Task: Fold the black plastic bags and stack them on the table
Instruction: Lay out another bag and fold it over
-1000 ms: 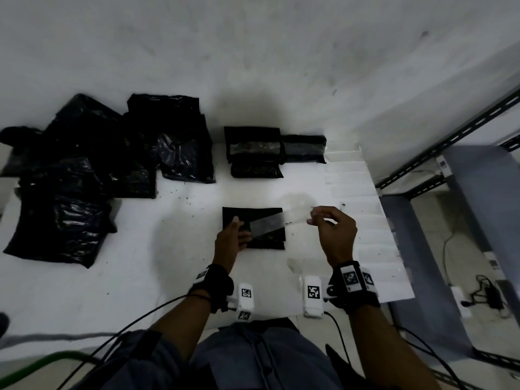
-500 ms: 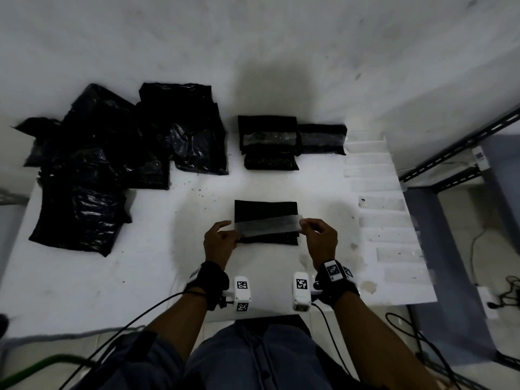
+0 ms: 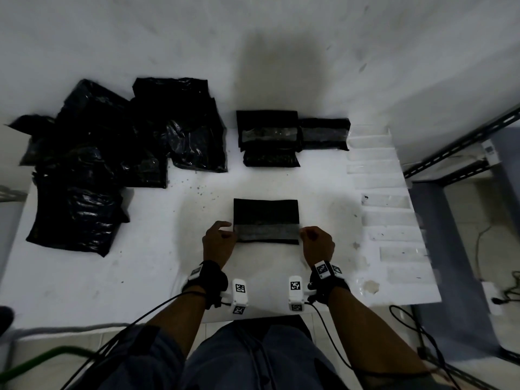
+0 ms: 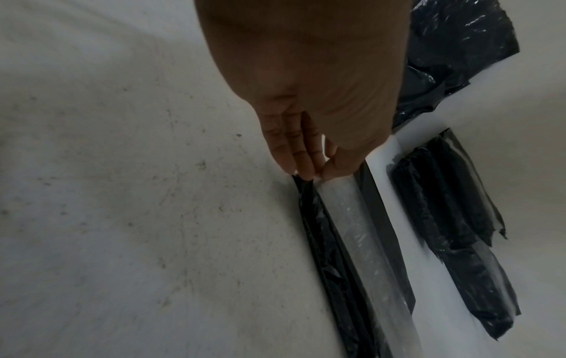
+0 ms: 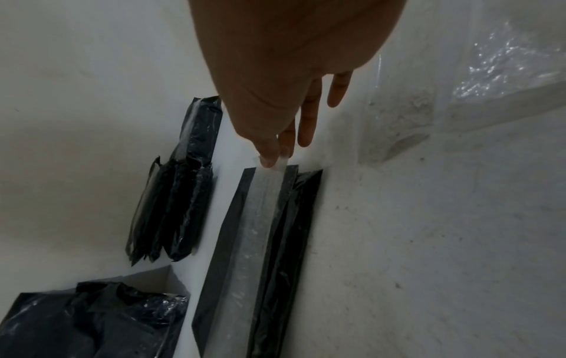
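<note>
Lying flat near the middle of the table's [image 3: 84,277] front edge is a folded black bag [image 3: 266,212], with a strip of clear tape [image 3: 267,232] stretched across its near part. The left hand [image 3: 218,243] pinches the strip's left end between thumb and fingers [image 4: 294,157] at the bag's left edge; the right hand [image 3: 318,244] pinches the right end between thumb and forefinger, its other fingers [image 5: 308,126] held straight and clear of the bag.

The table top is white, scuffed and speckled with dark grit, most of it just beyond the bag. At the back edge, centre, a small stack of folded bags [image 3: 268,136] bound with tape sits against the wall [image 3: 253,38], and a second taped bundle [image 3: 323,133] lies touching it on the right. A loose heap of unfolded black bags [image 3: 112,153] covers the back-left corner and runs down the left side. Along the right edge a row of cut tape strips [image 3: 388,201] is laid out from back to front, and a brown stain [image 3: 370,285] marks the front-right corner.

The wall is plain white and marked. A grey slotted-metal rack [image 3: 461,153] stands right of the table, with cables [image 3: 503,291] on the floor beside it. Cables [image 3: 135,325] run from the wrist units over the front edge.
</note>
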